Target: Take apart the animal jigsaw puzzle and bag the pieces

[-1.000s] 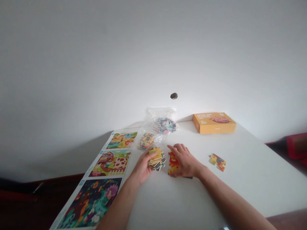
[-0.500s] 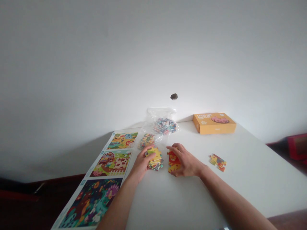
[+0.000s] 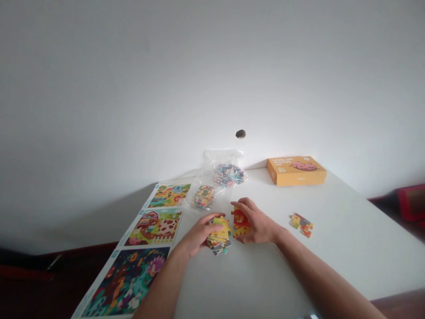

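A stack of jigsaw puzzle pieces (image 3: 219, 235) is gripped in my left hand (image 3: 198, 235), a yellow piece on top under the thumb. Just right of it, my right hand (image 3: 257, 221) has its thumb and fingers around the edges of puzzle pieces (image 3: 241, 221) that show a red and yellow lion. A narrow gap lies between the stack and the lion pieces. Part of the lion is covered by my right hand. Farther right, a few puzzle pieces (image 3: 302, 224) lie on the white table (image 3: 348, 248).
Clear plastic bags with puzzle pieces (image 3: 229, 174) lie at the back, one holding yellowish pieces (image 3: 203, 196). An orange puzzle box (image 3: 300, 178) stands against the wall at back right. Along the left edge lies a sheet of three printed pictures (image 3: 177, 212).
My left hand has moved slightly right and nearer to me with the stack, uncovering more of the bagged yellowish pieces. My right hand has barely moved.
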Demonstrator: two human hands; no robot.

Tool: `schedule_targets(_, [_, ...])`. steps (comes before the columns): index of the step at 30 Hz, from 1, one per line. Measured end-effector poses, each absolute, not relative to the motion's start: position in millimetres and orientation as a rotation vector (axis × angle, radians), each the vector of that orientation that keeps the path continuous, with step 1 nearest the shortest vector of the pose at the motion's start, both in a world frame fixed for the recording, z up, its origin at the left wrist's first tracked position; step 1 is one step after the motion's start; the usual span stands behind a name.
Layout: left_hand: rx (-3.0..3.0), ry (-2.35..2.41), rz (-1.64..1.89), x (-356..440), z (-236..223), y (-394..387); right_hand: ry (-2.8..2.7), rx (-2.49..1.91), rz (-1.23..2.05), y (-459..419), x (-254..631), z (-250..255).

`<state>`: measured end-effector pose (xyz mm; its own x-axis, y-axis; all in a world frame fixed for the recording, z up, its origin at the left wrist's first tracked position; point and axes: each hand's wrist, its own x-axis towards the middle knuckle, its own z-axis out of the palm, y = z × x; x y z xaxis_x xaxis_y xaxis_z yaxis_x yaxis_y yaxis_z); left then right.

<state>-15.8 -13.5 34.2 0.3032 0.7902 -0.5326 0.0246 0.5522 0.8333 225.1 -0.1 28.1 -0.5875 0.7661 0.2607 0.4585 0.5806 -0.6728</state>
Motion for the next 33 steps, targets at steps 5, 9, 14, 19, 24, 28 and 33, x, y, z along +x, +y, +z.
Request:
schedule_targets(5, [0.807,0.927,0.508,-7.7,32.3,-20.0,-2.286,-0.962,0.748,1.1,224.6,25.2])
schedule_targets(9, [0.827,0.924,0.466,-4.1,25.3,-21.1,-2.308,-0.986,0.755,2.4,225.5,22.2])
schedule_targets(14, [0.847,0.968,0.486,-8.1,22.8,-19.2,-2.294,-1.01,0.77,6.6,228.4,17.8])
schedule_targets(19, [0.899,0.991,0.479,-15.0,28.7,-17.5,-2.019,-1.034,0.764,12.0,225.7,14.2])
schedule_targets(24, [0.994,1.039,0.479,-15.7,31.0,-16.9,-1.63,-1.173,0.824,17.1,222.3,10.7])
schedule_targets(28, [1.062,1.05,0.507,-15.1,32.5,-17.3,-1.357,-1.188,1.137,21.5,222.2,6.0])
schedule_targets(33, [1.124,1.005,0.596,-16.1,37.0,-18.7,-1.159,-1.153,1.41,20.6,218.9,8.5])
